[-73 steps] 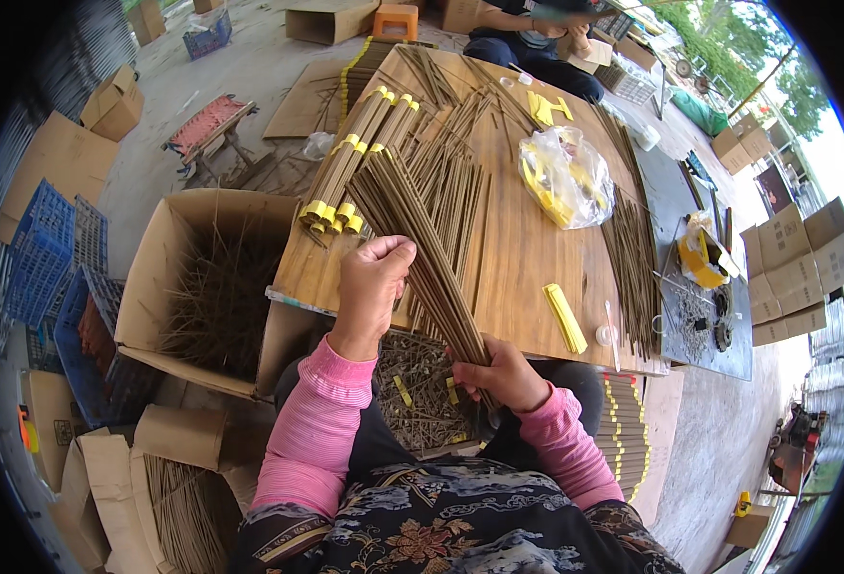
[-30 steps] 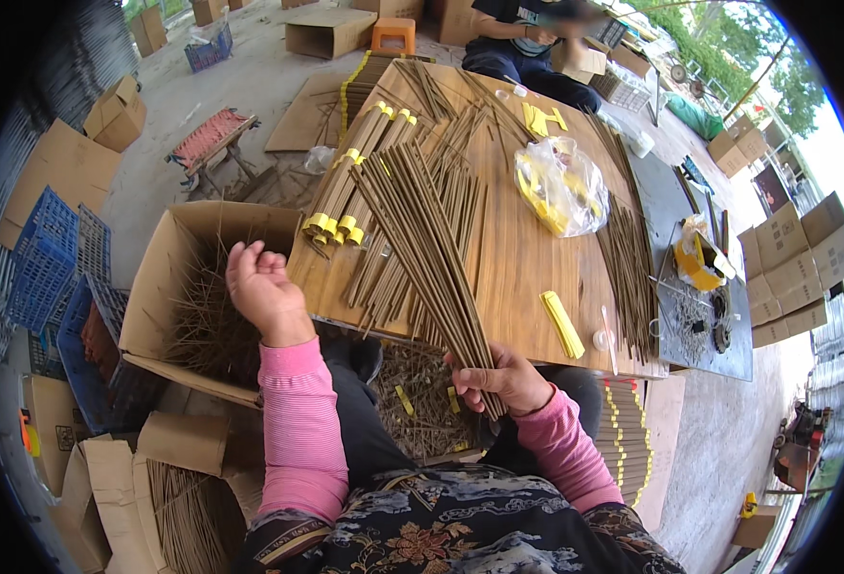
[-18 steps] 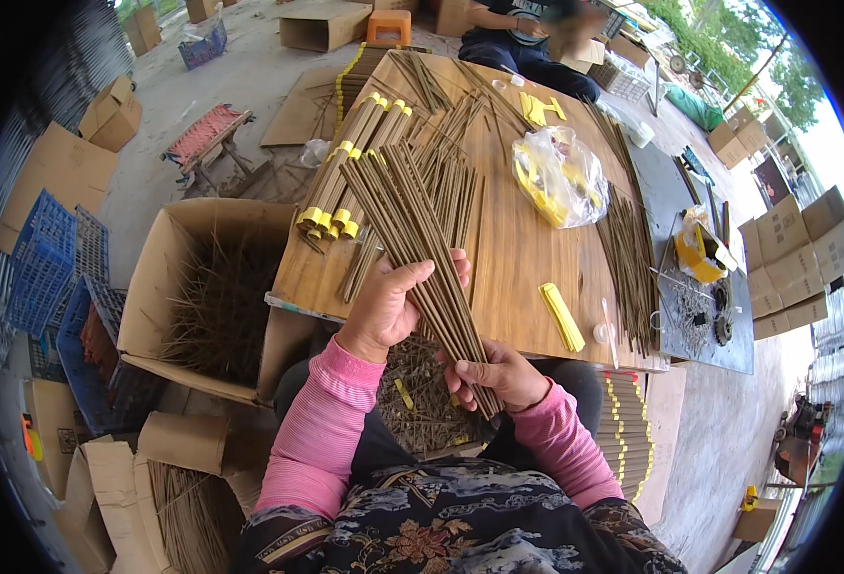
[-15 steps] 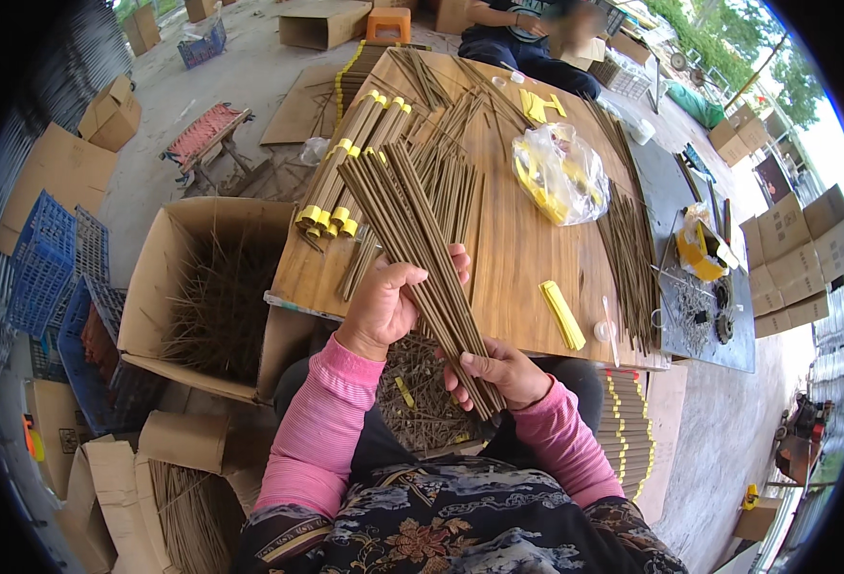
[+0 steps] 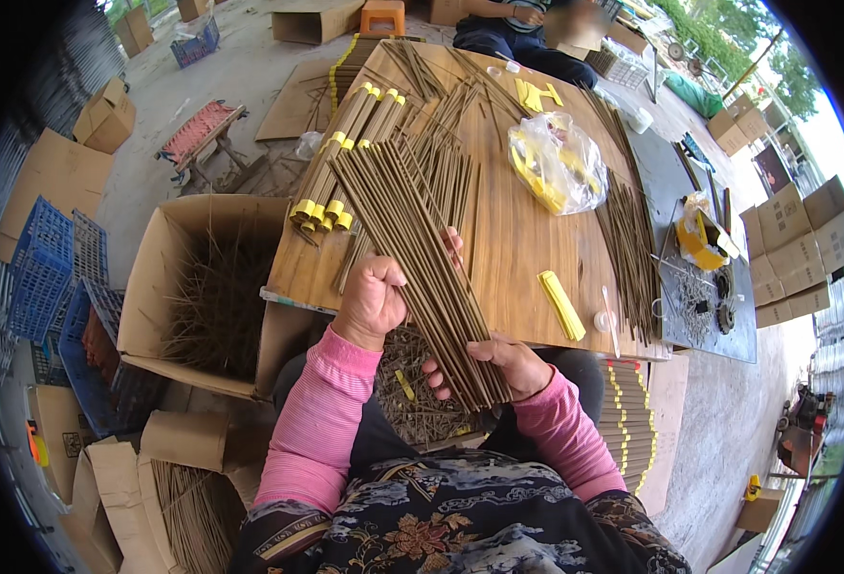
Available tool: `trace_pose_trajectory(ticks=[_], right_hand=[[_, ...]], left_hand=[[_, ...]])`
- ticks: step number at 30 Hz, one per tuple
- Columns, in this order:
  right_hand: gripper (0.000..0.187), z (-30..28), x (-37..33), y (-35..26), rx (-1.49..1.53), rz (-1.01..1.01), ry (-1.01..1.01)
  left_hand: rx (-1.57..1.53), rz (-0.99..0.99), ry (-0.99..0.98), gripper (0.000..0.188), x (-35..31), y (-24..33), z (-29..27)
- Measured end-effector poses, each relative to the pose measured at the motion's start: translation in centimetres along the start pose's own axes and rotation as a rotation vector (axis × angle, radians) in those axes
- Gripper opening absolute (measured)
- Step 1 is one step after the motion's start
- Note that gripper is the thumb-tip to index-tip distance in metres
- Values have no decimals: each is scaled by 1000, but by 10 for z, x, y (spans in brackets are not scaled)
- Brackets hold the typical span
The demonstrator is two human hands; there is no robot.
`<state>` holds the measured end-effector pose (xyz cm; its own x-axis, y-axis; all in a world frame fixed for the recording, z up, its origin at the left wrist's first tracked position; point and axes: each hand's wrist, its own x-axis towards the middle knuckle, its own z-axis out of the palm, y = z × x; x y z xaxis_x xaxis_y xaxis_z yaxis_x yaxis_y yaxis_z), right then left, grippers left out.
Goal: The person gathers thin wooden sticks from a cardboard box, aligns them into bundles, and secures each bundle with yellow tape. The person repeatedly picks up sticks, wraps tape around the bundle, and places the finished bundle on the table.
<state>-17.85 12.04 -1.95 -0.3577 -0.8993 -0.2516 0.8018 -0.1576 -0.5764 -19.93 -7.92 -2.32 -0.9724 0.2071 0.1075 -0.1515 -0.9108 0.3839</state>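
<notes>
I hold a fanned-out bundle of thin brown sticks point(image 5: 410, 273) slantwise over the near edge of the wooden table. My left hand point(image 5: 376, 298) is closed around the middle of the bundle, its thumb bent on top and fingertips showing on the far side. At the lower end my right hand point(image 5: 510, 367) grips the sticks, thumb above and fingers beneath. Behind the bundle, loose sticks point(image 5: 455, 191) lie spread on the table. To their left are stacked bundles point(image 5: 340, 163) wrapped with yellow bands. A small pile of yellow strips point(image 5: 560, 304) lies to the right.
A clear bag of yellow strips point(image 5: 558, 163) lies on the wooden table point(image 5: 527, 258). More sticks point(image 5: 630, 253) line its right side, beside a grey board point(image 5: 718, 335). At left stands a carton of sticks point(image 5: 144, 316). A person point(image 5: 508, 33) sits across the table.
The sticks have spread into a wider, flatter fan. My left hand has shifted slightly left, its thumb now more bent. My right hand stays at the lower end.
</notes>
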Motion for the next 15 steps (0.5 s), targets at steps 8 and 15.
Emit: trace_pose_trajectory(ticks=[8,15], right_hand=[[41,8,-1,-4,-30,15,43],[40,7,0,-2,-76,-4,43]], left_hand=[[84,52,59,47,0,-2,0],[128,122,197,32,1,-4,1]])
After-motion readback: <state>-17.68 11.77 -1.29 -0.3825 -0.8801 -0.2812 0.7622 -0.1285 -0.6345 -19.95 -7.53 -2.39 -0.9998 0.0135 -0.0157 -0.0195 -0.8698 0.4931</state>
